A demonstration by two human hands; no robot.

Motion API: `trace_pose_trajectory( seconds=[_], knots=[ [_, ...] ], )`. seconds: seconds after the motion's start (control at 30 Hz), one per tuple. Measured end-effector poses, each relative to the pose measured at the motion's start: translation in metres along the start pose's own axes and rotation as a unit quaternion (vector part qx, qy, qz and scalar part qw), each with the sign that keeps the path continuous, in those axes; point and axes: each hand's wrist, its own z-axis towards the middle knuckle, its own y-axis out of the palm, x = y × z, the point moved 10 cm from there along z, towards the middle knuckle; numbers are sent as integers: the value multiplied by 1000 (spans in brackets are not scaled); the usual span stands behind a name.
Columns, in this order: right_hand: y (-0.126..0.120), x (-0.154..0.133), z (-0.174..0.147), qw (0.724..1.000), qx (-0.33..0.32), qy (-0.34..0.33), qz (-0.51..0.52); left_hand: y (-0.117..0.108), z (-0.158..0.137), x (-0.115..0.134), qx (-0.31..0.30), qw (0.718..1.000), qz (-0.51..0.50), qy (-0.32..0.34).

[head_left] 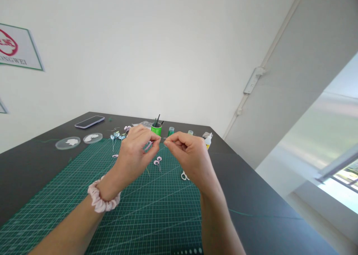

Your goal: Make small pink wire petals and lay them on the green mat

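Observation:
Above the green cutting mat (145, 217), my left hand (138, 145) pinches one end of a thin pale strand (163, 137), which could be wire or thread. My right hand (188, 150) has its thumb and forefinger closed on the other end, fingertips a short way apart from the left ones. Something pinkish shows through the gap under my left fingers; I cannot tell whether it is held. Below the hands lie small pink looped pieces on thin stems (157, 161). White-handled scissors (184, 176) lie partly hidden under my right hand.
Behind the hands stand a green can (156, 129) with dark tools, a small green-filled jar (170, 131) and a white-tipped glue bottle (208, 140). Blue leafy stems (115, 136), two shallow dishes (68, 143) with white pieces and a phone (90, 122) lie left.

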Motion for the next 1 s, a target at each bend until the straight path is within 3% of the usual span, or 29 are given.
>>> trace_pose_trajectory(
  seconds=[0.2, 0.43, 0.67, 0.8, 1.0],
  knots=[
    [-13, 8, 6, 999, 52, -8, 10, 5, 1, 4, -33, 998, -34, 26],
    [-5, 30, 17, 990, 21, 63, 124, 4, 2, 4, -33, 996, -83, 14],
    [12, 37, 17, 962, -53, 111, 244, -2, 4, -2, -9, 990, -132, -42],
    [21, 37, 16, 957, -79, 127, 250, -5, 2, -13, 17, 985, -138, -99],
    [28, 31, 11, 964, -102, 113, 217, -7, 0, -20, 34, 986, -92, -134]
  ],
)
